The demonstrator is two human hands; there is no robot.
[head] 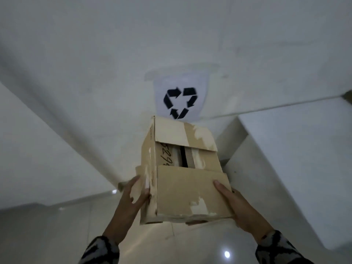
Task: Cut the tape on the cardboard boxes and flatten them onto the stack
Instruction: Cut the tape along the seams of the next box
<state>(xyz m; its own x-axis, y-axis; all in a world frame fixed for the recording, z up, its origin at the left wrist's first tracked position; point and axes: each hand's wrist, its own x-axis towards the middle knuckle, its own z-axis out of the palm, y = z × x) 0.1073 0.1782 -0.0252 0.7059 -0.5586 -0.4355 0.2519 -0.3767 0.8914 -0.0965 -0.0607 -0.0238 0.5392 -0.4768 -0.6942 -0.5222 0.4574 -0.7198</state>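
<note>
A worn brown cardboard box (181, 174) is held up in front of me, between both hands. Its top flaps are partly open, and a dark gap shows between them. Handwritten digits run along one inner flap, and torn pale patches mark its surface. My left hand (131, 199) presses flat against the box's left side with straight fingers. My right hand (238, 208) holds the right side, thumb lying on the near flap and the other fingers hidden under the box. No cutter and no stack are in view.
A white sheet with a black recycling symbol (180, 102) is taped to the white wall straight ahead. White steps or ledges (285, 159) rise on the right. A glossy pale floor (47, 235) lies below, with light spots reflected in it.
</note>
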